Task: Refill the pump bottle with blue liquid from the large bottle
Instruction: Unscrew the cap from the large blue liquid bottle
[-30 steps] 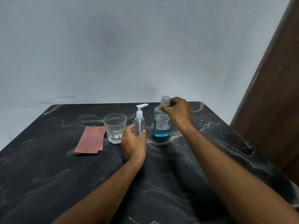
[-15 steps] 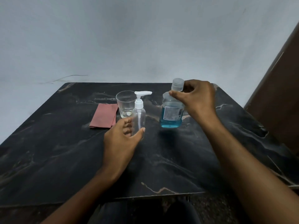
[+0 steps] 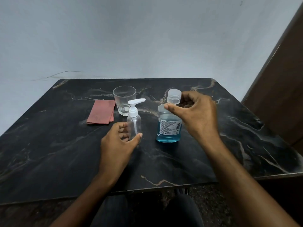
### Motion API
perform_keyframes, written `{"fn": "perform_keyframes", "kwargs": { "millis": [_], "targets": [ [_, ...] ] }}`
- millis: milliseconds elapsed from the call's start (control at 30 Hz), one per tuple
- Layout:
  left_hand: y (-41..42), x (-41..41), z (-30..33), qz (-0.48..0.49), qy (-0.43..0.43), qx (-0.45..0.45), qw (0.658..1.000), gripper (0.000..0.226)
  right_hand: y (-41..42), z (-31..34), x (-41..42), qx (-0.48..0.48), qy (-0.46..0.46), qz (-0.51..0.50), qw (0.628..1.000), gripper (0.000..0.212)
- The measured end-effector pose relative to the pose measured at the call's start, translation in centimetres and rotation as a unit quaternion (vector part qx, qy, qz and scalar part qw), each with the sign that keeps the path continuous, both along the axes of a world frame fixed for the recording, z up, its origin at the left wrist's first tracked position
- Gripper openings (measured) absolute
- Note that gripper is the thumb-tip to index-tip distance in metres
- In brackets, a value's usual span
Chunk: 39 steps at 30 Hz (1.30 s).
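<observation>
On the dark surface (image 3: 49, 145), the left hand (image 3: 117, 143) grips the light, empty pump bottle (image 3: 134, 124); the right hand (image 3: 196, 115) pinches the large bottle (image 3: 168, 126) at its neck (likely heavier, sloshing, smooth plastic).

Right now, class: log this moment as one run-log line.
step: caps on, no pour | left hand: holds pump bottle | right hand: holds large bottle at neck | both upright on table
</observation>
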<state>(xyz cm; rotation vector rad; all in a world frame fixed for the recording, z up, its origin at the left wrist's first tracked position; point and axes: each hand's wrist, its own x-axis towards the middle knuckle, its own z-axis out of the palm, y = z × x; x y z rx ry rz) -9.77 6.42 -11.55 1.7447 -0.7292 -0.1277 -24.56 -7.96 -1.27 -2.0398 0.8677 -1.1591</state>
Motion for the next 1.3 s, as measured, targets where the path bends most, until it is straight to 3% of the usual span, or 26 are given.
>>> {"fn": "perform_keyframes", "kwargs": {
  "millis": [200, 300, 400, 533, 667, 767, 867, 1033, 1167, 1300],
  "targets": [
    [1.2, -0.4, 0.6, 0.029, -0.009, 0.007, 1.000, 0.077, 0.0, 0.0, -0.6, 0.024, 0.007, 0.018, 1.000, 0.035],
    [2.7, -2.9, 1.3, 0.064, -0.082, -0.044, 0.994, 0.058, -0.1, 0.0, -0.7, 0.024, 0.003, 0.024, 0.999, 0.046],
    [2.5, -5.8, 2.3, -0.018, -0.170, -0.074, 0.982, 0.050, 0.1, 0.1, -0.6, 0.018, -0.020, 0.012, 1.000, 0.060],
    [-0.7, -7.1, 4.5, -0.093, -0.089, -0.024, 0.991, 0.082, 0.4, 1.2, -0.1, -0.037, -0.034, -0.013, 0.999, 0.055],
    [-4.1, -7.0, 6.0, -0.128, 0.031, -0.011, 0.991, 0.096, 0.0, 2.9, 0.2, -0.056, 0.001, -0.011, 0.998, 0.047],
    [-5.9, -6.1, 6.6, -0.140, 0.086, -0.028, 0.986, 0.080, -0.3, 3.8, 0.3, -0.080, 0.083, -0.015, 0.993, 0.045],
    [-6.5, -5.5, 6.4, -0.134, 0.086, -0.025, 0.987, 0.056, -0.4, 4.2, 0.5, -0.076, 0.143, -0.006, 0.987, 0.043],
    [-6.6, -5.2, 6.3, -0.134, 0.105, -0.035, 0.985, 0.048, -1.0, 5.6, 0.2, -0.052, 0.188, 0.040, 0.980, 0.031],
    [-6.8, -5.1, 6.3, -0.137, 0.117, -0.037, 0.983, 0.046, -1.4, 6.7, -0.9, -0.001, 0.188, 0.158, 0.969, 0.052],
    [-6.8, -5.1, 6.4, -0.131, 0.113, -0.029, 0.984, 0.044, -1.5, 6.6, -0.5, -0.089, 0.260, 0.114, 0.955, 0.059]
  ]
}}
